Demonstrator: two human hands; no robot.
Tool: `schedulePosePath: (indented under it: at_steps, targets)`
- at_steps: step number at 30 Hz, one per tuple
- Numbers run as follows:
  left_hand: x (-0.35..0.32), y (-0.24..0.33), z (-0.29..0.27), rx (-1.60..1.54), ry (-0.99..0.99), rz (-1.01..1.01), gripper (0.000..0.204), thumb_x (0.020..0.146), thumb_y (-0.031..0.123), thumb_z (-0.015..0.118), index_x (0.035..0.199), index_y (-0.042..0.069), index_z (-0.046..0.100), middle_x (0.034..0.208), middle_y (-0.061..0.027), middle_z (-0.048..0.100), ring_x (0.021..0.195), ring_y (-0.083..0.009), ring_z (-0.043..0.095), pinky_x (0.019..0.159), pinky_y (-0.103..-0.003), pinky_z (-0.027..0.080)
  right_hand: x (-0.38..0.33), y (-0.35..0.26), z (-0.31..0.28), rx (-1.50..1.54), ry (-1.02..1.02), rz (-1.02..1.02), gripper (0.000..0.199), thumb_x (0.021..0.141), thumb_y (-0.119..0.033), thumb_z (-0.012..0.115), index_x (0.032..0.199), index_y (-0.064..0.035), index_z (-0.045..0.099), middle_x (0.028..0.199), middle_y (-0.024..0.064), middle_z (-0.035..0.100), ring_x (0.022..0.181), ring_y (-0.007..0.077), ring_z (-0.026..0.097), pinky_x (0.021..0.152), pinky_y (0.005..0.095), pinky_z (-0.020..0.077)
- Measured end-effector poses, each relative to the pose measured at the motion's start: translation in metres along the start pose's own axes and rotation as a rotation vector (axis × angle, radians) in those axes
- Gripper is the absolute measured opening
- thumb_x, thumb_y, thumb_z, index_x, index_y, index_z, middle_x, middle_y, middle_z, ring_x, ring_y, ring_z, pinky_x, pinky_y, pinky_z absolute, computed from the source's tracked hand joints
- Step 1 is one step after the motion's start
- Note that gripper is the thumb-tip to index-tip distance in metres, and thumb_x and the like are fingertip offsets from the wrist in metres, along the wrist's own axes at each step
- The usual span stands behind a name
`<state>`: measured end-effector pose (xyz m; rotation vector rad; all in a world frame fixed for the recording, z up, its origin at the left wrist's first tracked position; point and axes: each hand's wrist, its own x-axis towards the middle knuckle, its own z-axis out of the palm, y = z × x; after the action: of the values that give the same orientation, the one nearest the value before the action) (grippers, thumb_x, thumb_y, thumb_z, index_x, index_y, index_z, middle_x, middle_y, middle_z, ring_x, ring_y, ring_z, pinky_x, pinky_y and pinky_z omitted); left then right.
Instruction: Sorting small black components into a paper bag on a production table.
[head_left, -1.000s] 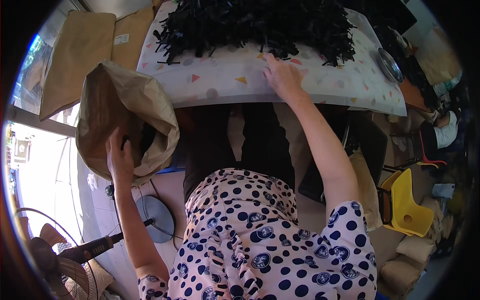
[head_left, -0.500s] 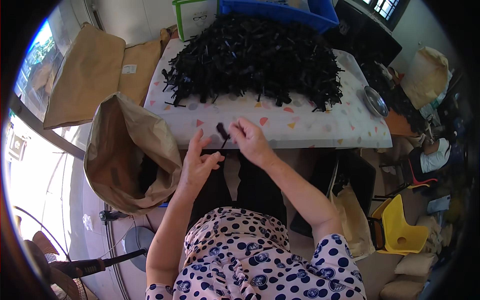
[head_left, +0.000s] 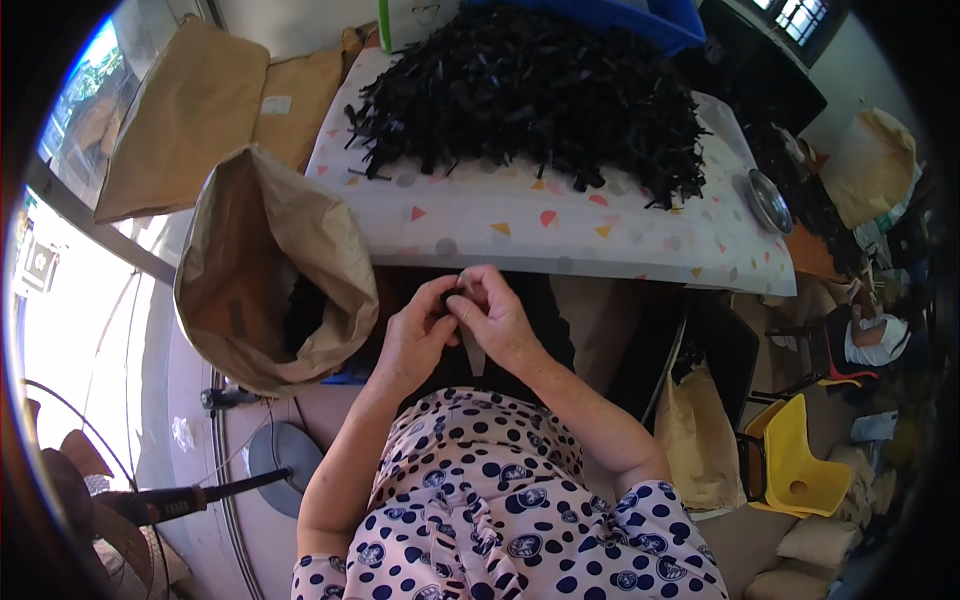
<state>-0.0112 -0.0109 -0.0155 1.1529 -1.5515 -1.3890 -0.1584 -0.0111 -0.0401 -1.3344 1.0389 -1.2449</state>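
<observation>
The left hand (head_left: 415, 335) and the right hand (head_left: 497, 318) were pressed close together just below the near edge of the bench (head_left: 560, 245), over the person's lap. Both hands had their fingers curled in tight, pinching a small black piece (head_left: 455, 308) between them. Only a tiny bit of that piece showed, so its shape was hard to tell. A pale strip (head_left: 473, 355) hung down under the right hand. The bench had a white cloth with little coloured triangles on it. A big heap of black pieces (head_left: 530, 95) sat on the far half of the bench, well apart from the hands. An open brown paper bag (head_left: 265, 270) stood just beside the left hand, and some dark things lay inside it. A small metal bowl (head_left: 768, 200) sat at the right end of the bench. A yellow chair (head_left: 795, 465) stood on the floor to the right. To do this bit well, it looked best to keep the fingertips tight on the small piece, work slowly, and hold it close to the body, so it would not slip and drop to the floor. Staying near the bag also seemed smart.
</observation>
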Motion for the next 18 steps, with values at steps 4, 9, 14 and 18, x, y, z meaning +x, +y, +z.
schedulePosePath:
  at_steps: [4, 9, 14, 18]
  targets:
    - [-0.007, -0.002, 0.012, 0.097, 0.128, 0.104, 0.039, 0.087, -0.002, 0.054, 0.124, 0.004, 0.045, 0.083, -0.0090, 0.059, 0.062, -0.0133, 0.057, 0.059, -0.025, 0.047, -0.003, -0.007, -0.004, 0.144, 0.039, 0.220, 0.023, 0.090, -0.008, 0.061, 0.109, -0.0053, 0.047, 0.074, -0.0021, 0.052, 0.055, 0.0029, 0.045, 0.045, 0.0169, 0.0352]
    - [-0.013, -0.018, 0.008, -0.013, 0.155, 0.055, 0.034, 0.090, -0.006, 0.047, 0.122, 0.003, 0.042, 0.089, -0.0066, 0.058, 0.065, -0.0091, 0.053, 0.060, -0.020, 0.045, -0.014, -0.004, 0.002, 0.370, 0.002, 0.267, 0.026, 0.096, -0.025, 0.054, 0.110, -0.0043, 0.051, 0.065, -0.0027, 0.047, 0.047, 0.0036, 0.038, 0.040, 0.0181, 0.0298]
    - [-0.019, -0.018, 0.003, -0.122, 0.159, 0.041, 0.029, 0.092, -0.003, 0.048, 0.121, 0.003, 0.048, 0.092, -0.0056, 0.062, 0.069, -0.0068, 0.055, 0.064, -0.019, 0.047, -0.030, -0.002, 0.013, 0.246, -0.053, 0.187, 0.039, 0.100, -0.031, 0.042, 0.126, -0.0029, 0.047, 0.063, -0.0024, 0.045, 0.046, 0.0039, 0.037, 0.040, 0.0180, 0.0296]
    - [-0.027, -0.021, 0.003, -0.079, 0.161, 0.059, 0.029, 0.092, -0.002, 0.050, 0.121, 0.003, 0.053, 0.093, -0.0042, 0.062, 0.071, -0.0057, 0.055, 0.065, -0.018, 0.047, -0.034, -0.004, 0.019, 0.184, -0.057, 0.174, 0.039, 0.101, -0.030, 0.042, 0.128, -0.0021, 0.045, 0.064, -0.0024, 0.045, 0.047, 0.0032, 0.038, 0.040, 0.0169, 0.0293]
